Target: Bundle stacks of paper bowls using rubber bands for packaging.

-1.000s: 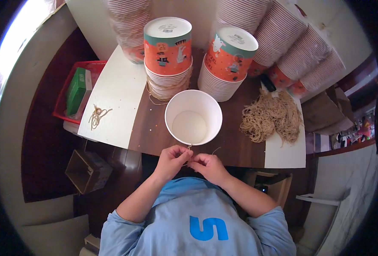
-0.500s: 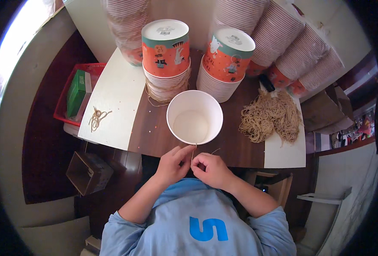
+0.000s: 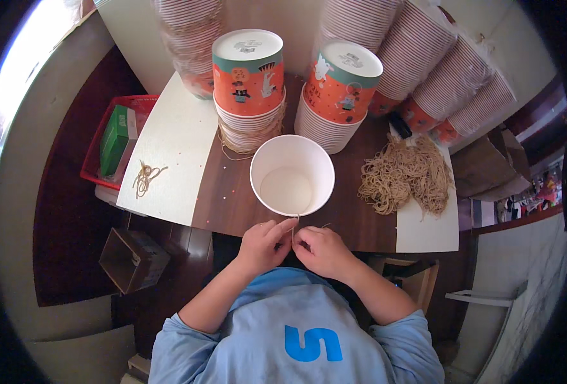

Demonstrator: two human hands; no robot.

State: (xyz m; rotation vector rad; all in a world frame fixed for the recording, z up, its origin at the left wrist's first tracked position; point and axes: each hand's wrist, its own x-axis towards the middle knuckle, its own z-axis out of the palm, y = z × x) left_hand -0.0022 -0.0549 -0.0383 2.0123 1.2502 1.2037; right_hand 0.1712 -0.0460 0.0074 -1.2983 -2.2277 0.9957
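The white paper bucket (image 3: 292, 174) stood open-topped on the counter (image 3: 354, 198), probably light and stiff, best held by its rim. The right hand (image 3: 324, 249) seemingly pinched soft cord (image 3: 293, 234); the left hand's (image 3: 263, 246) grip was unclear.

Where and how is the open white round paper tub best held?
Probably by the right rim of the tub, coming from the right: the round mouth faces up, so the thin wall offers a pinch, away from the thin tan string at the near rim.

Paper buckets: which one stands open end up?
The single bucket nearest the hands: its white inside shows, whereas both stacks just behind it stand bottoms up.
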